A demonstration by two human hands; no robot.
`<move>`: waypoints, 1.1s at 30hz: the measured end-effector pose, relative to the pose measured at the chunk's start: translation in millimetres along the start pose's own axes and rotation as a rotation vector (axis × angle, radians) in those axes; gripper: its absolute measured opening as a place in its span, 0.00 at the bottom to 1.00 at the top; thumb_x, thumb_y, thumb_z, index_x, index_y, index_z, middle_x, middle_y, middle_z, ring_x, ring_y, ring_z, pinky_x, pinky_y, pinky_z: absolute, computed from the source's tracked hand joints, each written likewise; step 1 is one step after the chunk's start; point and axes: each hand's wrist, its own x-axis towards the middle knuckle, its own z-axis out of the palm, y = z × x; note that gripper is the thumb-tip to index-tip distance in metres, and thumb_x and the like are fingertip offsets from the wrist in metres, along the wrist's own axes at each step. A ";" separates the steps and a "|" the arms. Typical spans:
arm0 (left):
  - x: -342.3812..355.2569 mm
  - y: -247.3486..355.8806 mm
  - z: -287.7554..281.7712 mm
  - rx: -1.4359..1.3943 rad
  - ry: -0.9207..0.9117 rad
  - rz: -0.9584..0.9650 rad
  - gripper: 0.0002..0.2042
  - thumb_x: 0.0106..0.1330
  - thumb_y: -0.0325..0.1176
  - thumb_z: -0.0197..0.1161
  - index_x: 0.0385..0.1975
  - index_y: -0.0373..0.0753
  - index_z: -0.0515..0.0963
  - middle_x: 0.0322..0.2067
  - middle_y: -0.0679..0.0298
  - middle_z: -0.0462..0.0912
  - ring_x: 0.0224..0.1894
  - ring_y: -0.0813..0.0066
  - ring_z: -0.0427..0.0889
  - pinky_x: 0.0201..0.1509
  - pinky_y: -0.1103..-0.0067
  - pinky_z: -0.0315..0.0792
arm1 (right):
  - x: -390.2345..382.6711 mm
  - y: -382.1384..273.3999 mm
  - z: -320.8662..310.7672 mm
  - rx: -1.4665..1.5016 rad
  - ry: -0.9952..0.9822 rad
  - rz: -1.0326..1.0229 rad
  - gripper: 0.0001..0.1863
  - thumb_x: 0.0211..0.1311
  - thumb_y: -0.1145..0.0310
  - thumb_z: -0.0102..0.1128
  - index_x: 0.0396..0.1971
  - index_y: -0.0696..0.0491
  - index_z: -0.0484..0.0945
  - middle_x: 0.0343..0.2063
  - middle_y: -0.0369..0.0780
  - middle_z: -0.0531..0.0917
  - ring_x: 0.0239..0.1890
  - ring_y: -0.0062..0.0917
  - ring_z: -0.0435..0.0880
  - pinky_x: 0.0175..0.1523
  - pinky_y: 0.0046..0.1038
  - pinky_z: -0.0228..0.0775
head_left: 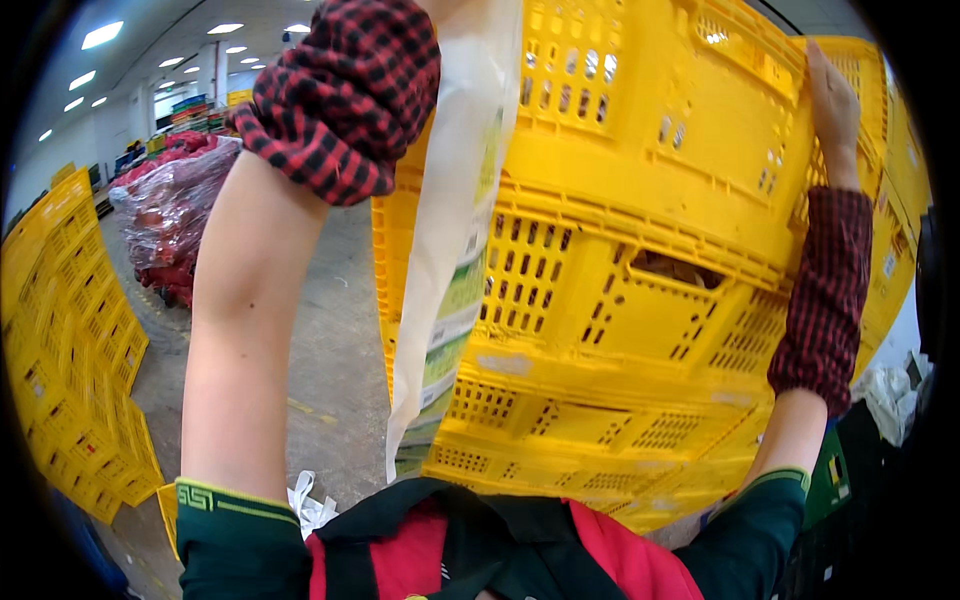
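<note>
In front of me rises a stack of yellow plastic crates (590,330) with slotted walls. My left hand (448,8) is raised to the top edge of the picture, where its fingers are cut off. From it hangs a long white strip of green-printed labels (465,290), down along the left part of the stack. My right hand (838,105) lies against the right corner of an upper crate (735,120), fingers stretched upward along it. Shiny contents show through the slots of that crate, too little to name.
At the left stand more yellow crates (70,340) in a leaning-looking row. Beyond them is a load of red sacks (175,215) in clear film on the grey floor (330,330). White plastic bags (888,400) and a green crate (828,485) lie at the right.
</note>
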 end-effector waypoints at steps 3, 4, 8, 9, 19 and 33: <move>6.9 -22.6 4.2 0.272 -0.023 0.224 0.10 0.64 0.34 0.52 0.34 0.35 0.78 0.29 0.46 0.78 0.34 0.49 0.79 0.37 0.62 0.71 | 8.0 2.3 -3.0 -0.030 0.131 -0.107 0.22 0.72 0.51 0.42 0.55 0.46 0.76 0.49 0.43 0.82 0.50 0.35 0.81 0.52 0.29 0.71; 3.0 -24.4 -7.4 0.305 -0.047 0.222 0.10 0.65 0.34 0.52 0.33 0.36 0.78 0.29 0.48 0.78 0.33 0.51 0.78 0.37 0.64 0.71 | 0.2 5.5 -5.7 -0.054 0.150 -0.147 0.22 0.72 0.51 0.43 0.55 0.47 0.75 0.49 0.43 0.82 0.49 0.36 0.81 0.52 0.29 0.71; -3.5 -11.0 -105.5 0.472 -0.184 0.266 0.08 0.65 0.33 0.52 0.33 0.37 0.77 0.29 0.54 0.76 0.32 0.59 0.76 0.36 0.69 0.70 | -4.7 -7.6 33.9 0.100 0.155 -0.268 0.19 0.73 0.59 0.43 0.42 0.58 0.78 0.31 0.45 0.82 0.36 0.37 0.81 0.43 0.34 0.73; -113.5 -80.2 -45.6 0.216 -0.102 0.047 0.08 0.65 0.33 0.52 0.33 0.37 0.77 0.29 0.56 0.76 0.32 0.61 0.76 0.35 0.70 0.69 | 4.6 -11.0 -16.5 -0.058 -0.203 -0.380 0.19 0.72 0.59 0.43 0.43 0.59 0.77 0.34 0.45 0.82 0.39 0.36 0.81 0.46 0.34 0.72; -299.4 36.6 -368.5 0.442 -0.263 -0.643 0.05 0.67 0.32 0.52 0.32 0.40 0.74 0.29 0.71 0.72 0.29 0.81 0.72 0.32 0.84 0.67 | -95.9 -181.6 -66.5 0.527 -0.173 -0.101 0.26 0.66 0.53 0.53 0.54 0.60 0.70 0.50 0.48 0.77 0.53 0.38 0.77 0.61 0.35 0.64; -493.1 226.4 -363.6 0.550 -0.469 -1.276 0.07 0.55 0.31 0.64 0.34 0.42 0.78 0.32 0.62 0.79 0.39 0.62 0.80 0.40 0.69 0.72 | -401.3 -592.9 -12.9 1.769 -2.470 0.401 0.15 0.64 0.72 0.61 0.48 0.60 0.75 0.38 0.33 0.82 0.39 0.14 0.79 0.46 0.18 0.71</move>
